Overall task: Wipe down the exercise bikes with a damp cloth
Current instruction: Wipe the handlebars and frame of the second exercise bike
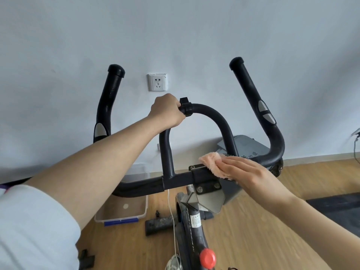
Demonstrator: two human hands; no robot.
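The left grip (165, 112) is curling tight round the handlebar loop (212, 114), steadying the bike; the right grip (251, 174), fingers flat, is pressing the pink cloth (209, 160) onto the crossbar (152, 185) beside the clamp (206, 178); its fluffy edge may be catching on the bolts there, dragging it from under the fingers

A single wide-angle view looks from the person's head, forward and down over the exercise bike's handlebars (214, 114) toward the pale wall (175, 36) straight ahead. The bars sit near and fill the middle of the frame. The wooden floor (253, 221) shows beneath them, along the lower edge.
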